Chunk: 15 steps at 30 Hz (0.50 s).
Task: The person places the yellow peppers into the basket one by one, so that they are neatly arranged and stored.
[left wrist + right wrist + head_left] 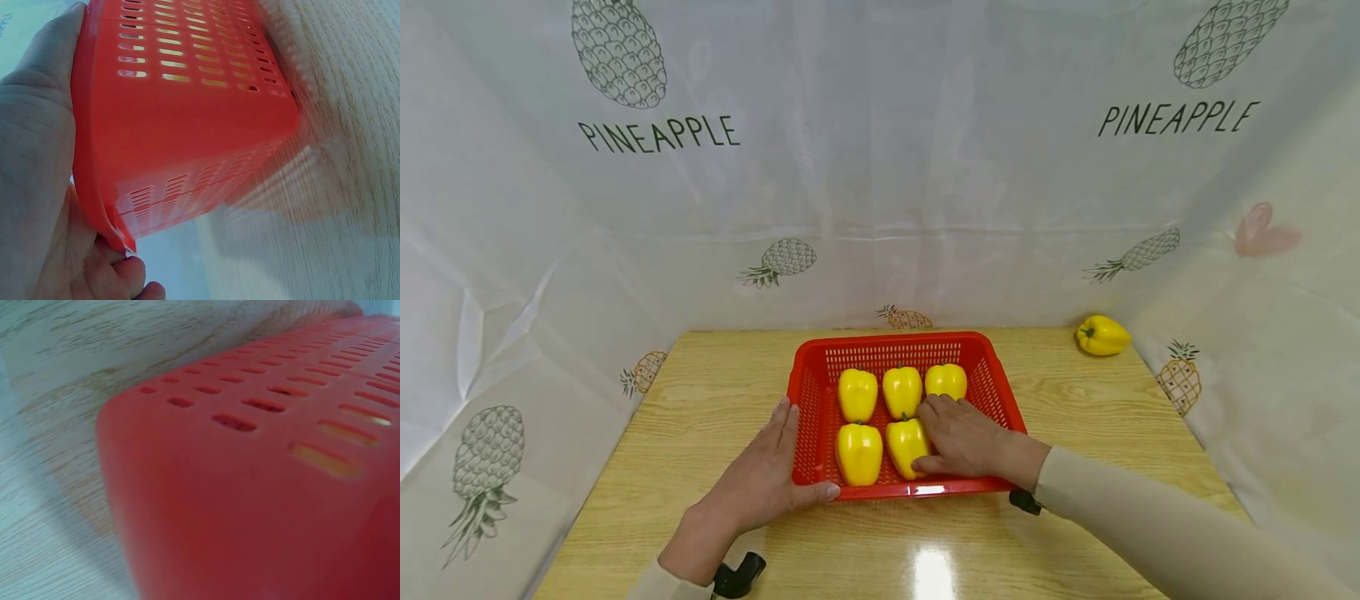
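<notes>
A red slotted plastic basket [917,486] stands on the table with several yellow bell peppers [859,454] in two rows inside. My left hand [760,471] holds its near left corner, thumb along the front rim and fingers along the left side. The left wrist view shows fingertips [128,275] bent at the rim. Inside the basket, my right hand [962,437] grips a slightly tilted yellow bell pepper [907,447] in the near row, thumb and fingers at its right side. What lies beneath the right palm is hidden. The right wrist view shows only the basket's outer wall [219,487] and the table.
Another yellow bell pepper [1103,335] lies on its side at the table's far right corner. The wooden table [722,392] is bordered by a pale pineapple-print sheet [880,167] at the back and sides.
</notes>
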{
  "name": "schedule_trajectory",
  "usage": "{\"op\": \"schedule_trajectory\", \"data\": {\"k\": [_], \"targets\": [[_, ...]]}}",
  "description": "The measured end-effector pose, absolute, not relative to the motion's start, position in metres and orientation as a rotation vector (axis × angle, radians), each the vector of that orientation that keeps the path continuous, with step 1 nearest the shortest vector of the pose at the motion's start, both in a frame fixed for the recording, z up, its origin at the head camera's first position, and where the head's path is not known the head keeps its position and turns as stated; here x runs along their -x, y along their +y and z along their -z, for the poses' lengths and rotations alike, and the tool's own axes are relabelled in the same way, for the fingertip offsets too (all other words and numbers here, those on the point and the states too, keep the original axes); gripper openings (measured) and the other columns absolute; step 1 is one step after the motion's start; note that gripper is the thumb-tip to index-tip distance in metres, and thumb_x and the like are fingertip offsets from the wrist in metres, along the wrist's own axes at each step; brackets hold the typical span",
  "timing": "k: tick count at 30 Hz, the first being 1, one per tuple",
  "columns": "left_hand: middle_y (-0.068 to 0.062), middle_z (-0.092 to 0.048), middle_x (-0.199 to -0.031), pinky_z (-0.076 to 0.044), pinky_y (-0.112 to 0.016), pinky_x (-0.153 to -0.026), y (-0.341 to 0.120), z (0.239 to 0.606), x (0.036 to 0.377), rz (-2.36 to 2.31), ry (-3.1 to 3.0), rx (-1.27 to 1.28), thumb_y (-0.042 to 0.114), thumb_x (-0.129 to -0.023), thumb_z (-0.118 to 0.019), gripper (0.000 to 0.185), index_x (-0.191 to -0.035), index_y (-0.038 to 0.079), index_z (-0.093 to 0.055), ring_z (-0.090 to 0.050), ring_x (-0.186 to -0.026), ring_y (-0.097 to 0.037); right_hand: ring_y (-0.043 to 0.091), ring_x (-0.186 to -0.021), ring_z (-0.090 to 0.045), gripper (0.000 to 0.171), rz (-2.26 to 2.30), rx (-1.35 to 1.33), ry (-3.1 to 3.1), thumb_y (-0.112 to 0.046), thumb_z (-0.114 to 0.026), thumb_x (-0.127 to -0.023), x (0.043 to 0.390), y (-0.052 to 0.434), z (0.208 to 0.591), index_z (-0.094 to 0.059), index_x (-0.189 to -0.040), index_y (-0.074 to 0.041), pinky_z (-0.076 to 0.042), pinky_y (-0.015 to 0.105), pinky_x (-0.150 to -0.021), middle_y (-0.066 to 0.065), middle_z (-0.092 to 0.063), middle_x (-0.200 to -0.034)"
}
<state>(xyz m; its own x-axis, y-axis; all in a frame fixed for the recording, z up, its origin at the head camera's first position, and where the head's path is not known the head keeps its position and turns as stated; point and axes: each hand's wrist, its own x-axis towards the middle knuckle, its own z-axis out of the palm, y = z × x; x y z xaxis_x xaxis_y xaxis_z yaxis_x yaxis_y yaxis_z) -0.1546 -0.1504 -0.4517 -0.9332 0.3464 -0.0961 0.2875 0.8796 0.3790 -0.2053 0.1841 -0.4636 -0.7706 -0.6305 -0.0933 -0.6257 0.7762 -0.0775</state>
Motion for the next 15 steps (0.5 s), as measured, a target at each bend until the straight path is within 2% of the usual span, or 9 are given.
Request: {"op": "schedule_trajectory", "data": {"k": [5, 15], "targets": [[-0.028, -0.010, -0.174, -0.037, -0.060, -0.122, -0.1504, 0.4517, 0.1544, -0.548, 2.892, -0.496, 0.083, -0.079, -0.070, 0.137, -0.166, -0.006, -0.013, -0.023, -0.159, -0.048, 0.018, -0.100, -0.050, 0.070, 0.061, 0.985, 2.869, -0.067, -0.067, -0.094, 0.2061, 0.1859, 0.4652, -0.054, -0.131, -0.009, -0.052, 0.037, -0.089, 0.002, -0.054, -0.110], [-0.027, -0.010, -0.175, -0.037, -0.061, -0.121, -0.1495, 0.4504, 0.1539, -0.560, 2.887, -0.482, 0.082, -0.079, -0.071, 0.136, -0.166, -0.006, -0.015, -0.025, -0.158, -0.048, 0.020, -0.096, -0.049, 0.072, 0.056, 1.003, 2.934, -0.070, -0.067, -0.092, 0.2048, 0.1862, 0.4699, -0.054, -0.129, -0.009, -0.051, 0.038, -0.084, 0.003, -0.055, -0.108]]}}
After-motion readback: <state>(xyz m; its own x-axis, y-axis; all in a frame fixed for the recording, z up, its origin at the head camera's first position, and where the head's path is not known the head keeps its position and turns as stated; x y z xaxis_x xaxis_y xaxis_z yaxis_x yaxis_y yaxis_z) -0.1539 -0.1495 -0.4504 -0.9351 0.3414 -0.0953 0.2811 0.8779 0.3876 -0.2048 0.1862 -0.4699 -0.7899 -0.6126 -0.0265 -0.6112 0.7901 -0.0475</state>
